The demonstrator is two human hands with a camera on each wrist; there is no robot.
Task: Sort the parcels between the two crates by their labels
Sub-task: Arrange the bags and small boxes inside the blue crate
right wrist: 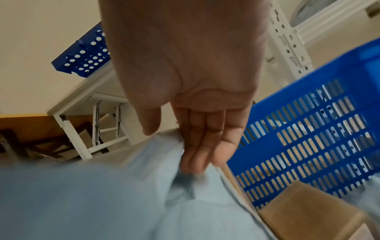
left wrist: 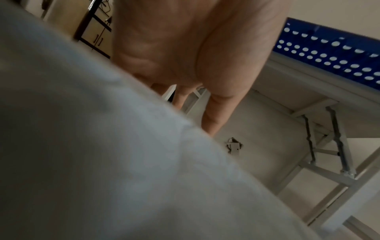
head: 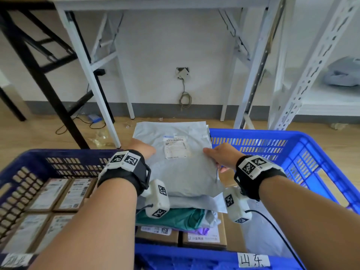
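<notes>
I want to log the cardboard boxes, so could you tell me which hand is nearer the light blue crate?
Right. The right hand holds the grey mailer's edge beside the light blue crate; the left hand is at the mailer's far side.

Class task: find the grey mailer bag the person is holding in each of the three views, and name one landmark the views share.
Head: grey mailer bag, centre, between both hands.
Left wrist: fills the lower left.
Right wrist: along the bottom, under the fingers.
Shared landmark: white folding table frame.
</notes>
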